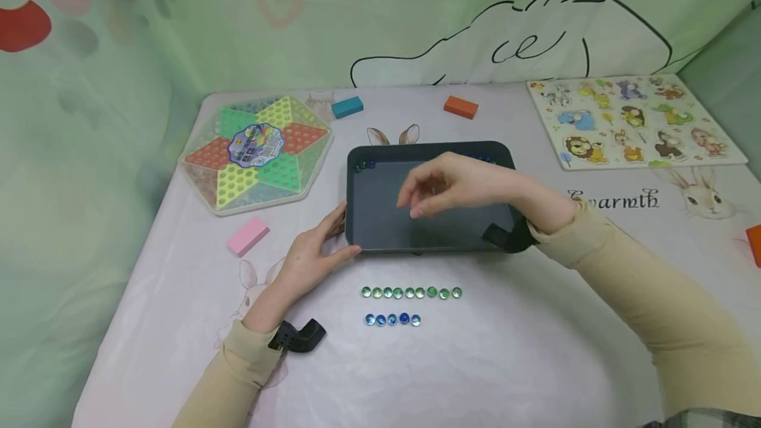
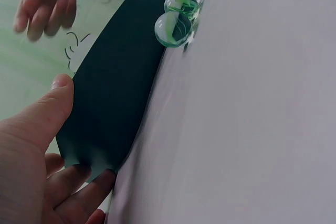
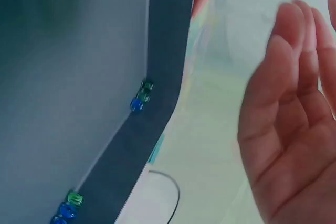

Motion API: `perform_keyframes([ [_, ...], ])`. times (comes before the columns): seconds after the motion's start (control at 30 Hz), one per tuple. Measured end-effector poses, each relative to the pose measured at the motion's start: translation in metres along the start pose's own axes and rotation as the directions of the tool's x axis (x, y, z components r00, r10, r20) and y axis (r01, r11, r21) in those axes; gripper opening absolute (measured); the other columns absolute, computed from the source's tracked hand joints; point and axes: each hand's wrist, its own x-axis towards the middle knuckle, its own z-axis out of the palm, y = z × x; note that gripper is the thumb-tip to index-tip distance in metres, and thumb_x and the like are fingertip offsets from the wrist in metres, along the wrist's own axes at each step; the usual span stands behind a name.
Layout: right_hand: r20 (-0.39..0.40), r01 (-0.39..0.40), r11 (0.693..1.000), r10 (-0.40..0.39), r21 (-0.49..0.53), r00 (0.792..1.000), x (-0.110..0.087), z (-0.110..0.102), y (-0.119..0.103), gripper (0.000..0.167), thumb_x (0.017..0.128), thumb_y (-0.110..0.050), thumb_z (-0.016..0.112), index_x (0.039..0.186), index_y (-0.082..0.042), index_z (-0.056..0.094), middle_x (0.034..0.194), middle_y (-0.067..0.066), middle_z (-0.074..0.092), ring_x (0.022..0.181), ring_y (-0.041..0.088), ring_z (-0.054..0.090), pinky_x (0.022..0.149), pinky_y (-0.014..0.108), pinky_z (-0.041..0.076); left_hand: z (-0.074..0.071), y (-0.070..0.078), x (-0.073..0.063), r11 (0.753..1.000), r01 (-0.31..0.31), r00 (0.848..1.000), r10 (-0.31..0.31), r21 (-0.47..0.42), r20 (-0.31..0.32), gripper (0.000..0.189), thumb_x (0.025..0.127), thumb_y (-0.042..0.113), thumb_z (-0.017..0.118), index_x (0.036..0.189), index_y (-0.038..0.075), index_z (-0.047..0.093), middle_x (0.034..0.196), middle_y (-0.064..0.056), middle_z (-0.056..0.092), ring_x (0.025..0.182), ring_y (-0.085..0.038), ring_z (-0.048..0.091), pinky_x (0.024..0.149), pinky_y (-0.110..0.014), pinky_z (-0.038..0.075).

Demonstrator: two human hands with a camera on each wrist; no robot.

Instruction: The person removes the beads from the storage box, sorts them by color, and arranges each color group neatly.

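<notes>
A dark grey rectangular tray (image 1: 386, 216) lies on the table. My left hand (image 1: 309, 253) grips its near left corner, thumb on the rim and fingers against the side. Over the tray hovers my right hand (image 1: 454, 183), fingers loosely bent, with nothing between them in the right wrist view. Three marbles, green and blue, sit in the tray's far left corner (image 3: 142, 97); more blue and green marbles (image 3: 67, 211) lie along the far wall, partly hidden by the right hand in the head view. In front of the tray run a row of green marbles (image 1: 409, 292) and a shorter row of blue marbles (image 1: 392, 320).
A star-patterned Chinese checkers board (image 1: 288, 174) is at the left, with a pink block (image 1: 248, 236) near it. Behind the tray lie a blue block (image 1: 347, 107) and an orange block (image 1: 460, 107). An animal puzzle board (image 1: 642, 121) occupies the far right; another orange block (image 1: 755, 244) is at the right edge.
</notes>
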Motion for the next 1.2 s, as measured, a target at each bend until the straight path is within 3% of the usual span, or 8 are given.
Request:
perform_keyframes([
  [0.23,-0.183,-0.061,0.998,0.063,0.018,0.981,0.048,-0.015,0.025,0.023,0.089,-0.018,0.062,0.109,-0.007,0.064,0.081,0.012,0.062,0.069,0.035,0.056,0.062,0.041,0.05,0.001,-0.001,0.001,1.0,0.002,1.0,-0.002,0.001,0.007,0.078,0.082,0.039,0.068,0.147,0.023,0.027,0.134,-0.005,0.053,0.119,-0.021,0.054,0.104,-0.045,0.036],
  [0.4,-0.297,-0.15,0.987,0.125,-0.063,0.946,0.074,-0.015,0.052,0.025,0.09,-0.017,0.061,0.113,-0.008,0.064,0.085,0.018,0.064,0.064,0.025,0.058,0.057,0.037,0.05,0.001,-0.001,0.001,1.0,0.0,1.0,0.0,0.003,0.011,0.078,0.083,0.039,0.067,0.147,0.023,0.027,0.134,-0.005,0.053,0.119,-0.021,0.054,0.103,-0.044,0.037],
  [0.57,-0.292,-0.229,0.961,0.177,-0.153,0.94,0.089,-0.008,0.064,0.031,0.091,-0.02,0.06,0.12,-0.013,0.061,0.078,0.013,0.065,0.055,0.02,0.057,0.051,0.033,0.049,0.001,0.0,-0.001,1.0,0.0,1.0,0.0,0.007,0.007,0.078,0.083,0.039,0.067,0.147,0.022,0.027,0.134,-0.005,0.053,0.118,-0.021,0.055,0.103,-0.045,0.037],
  [0.8,-0.269,-0.291,0.933,0.231,-0.211,0.935,0.098,0.001,0.062,0.038,0.091,-0.02,0.059,0.128,-0.011,0.054,0.075,0.009,0.065,0.045,0.017,0.053,0.045,0.027,0.044,0.0,0.0,-0.001,1.0,0.002,1.0,-0.002,0.01,0.009,0.078,0.083,0.039,0.067,0.147,0.023,0.026,0.134,-0.005,0.052,0.118,-0.021,0.054,0.102,-0.045,0.038],
  [1.03,-0.337,-0.311,0.919,0.22,-0.244,0.915,0.103,0.006,0.061,0.026,0.09,-0.02,0.061,0.113,-0.009,0.062,0.076,0.008,0.067,0.045,0.015,0.054,0.044,0.027,0.044,0.0,-0.002,-0.001,1.0,-0.008,1.0,0.008,0.007,0.001,0.078,0.082,0.039,0.068,0.147,0.023,0.027,0.134,-0.005,0.053,0.118,-0.021,0.055,0.102,-0.044,0.037],
  [1.2,-0.353,-0.362,0.893,0.259,-0.266,0.899,0.103,0.007,0.061,0.021,0.089,-0.021,0.062,0.107,-0.009,0.064,0.079,0.008,0.067,0.049,0.015,0.056,0.046,0.027,0.046,0.0,-0.001,0.0,1.0,-0.009,1.0,0.009,0.005,0.004,0.077,0.083,0.039,0.067,0.147,0.022,0.028,0.133,-0.005,0.053,0.118,-0.021,0.055,0.103,-0.044,0.037],
])
